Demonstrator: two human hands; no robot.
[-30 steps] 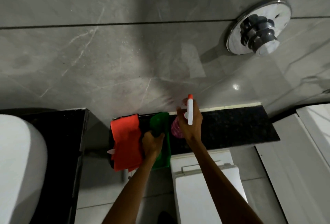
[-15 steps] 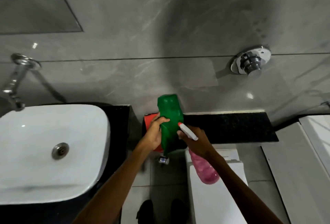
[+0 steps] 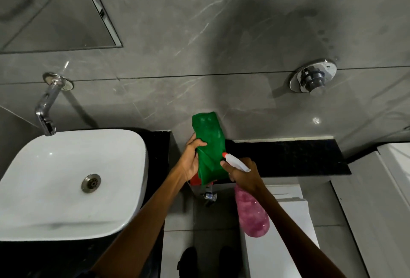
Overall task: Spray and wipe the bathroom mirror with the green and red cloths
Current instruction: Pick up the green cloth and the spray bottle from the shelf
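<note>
My left hand [image 3: 192, 159] grips the green cloth [image 3: 209, 146], which it holds up in front of the grey wall. Just right of it my right hand [image 3: 243, 174] holds the spray bottle [image 3: 251, 210] by its neck, pink body hanging down, white nozzle with a red tip pointing left at the cloth. A small patch of the red cloth [image 3: 195, 180] shows below the green one, mostly hidden. The mirror [image 3: 55, 16] with its chrome edge is at the upper left on the wall.
A white basin [image 3: 66, 184] on a black counter sits at left under a chrome wall tap [image 3: 47, 107]. A black stone ledge [image 3: 288, 158] runs to the right. A chrome flush button [image 3: 311, 77] is on the wall. A white toilet cistern [image 3: 286, 222] stands below.
The green cloth was lifted off the ledge by my left hand. The spray bottle was tipped so its body hangs down. My view swung left and up, bringing basin and mirror in.
</note>
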